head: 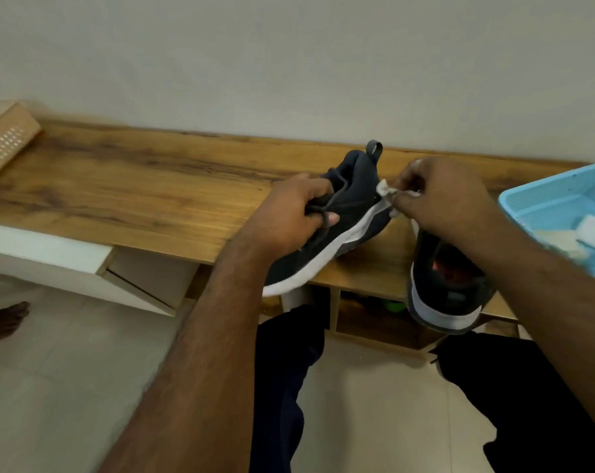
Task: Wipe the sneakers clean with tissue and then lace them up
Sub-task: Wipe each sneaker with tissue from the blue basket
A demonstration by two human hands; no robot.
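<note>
Head view. Two dark sneakers with white soles. First sneaker (344,213) held tilted above the wooden bench (118,186), heel loop up; fabric upper, grey lace loose. Left hand (289,213) closed around its laced middle, fingers curled over the lace. Right hand (443,192) pinches a crumpled white tissue (386,191) against the sole edge near the heel. Second sneaker (446,288) rests on the bench's near edge. One blue plastic tray (528,199), perforated, holds more white wads.
</note>
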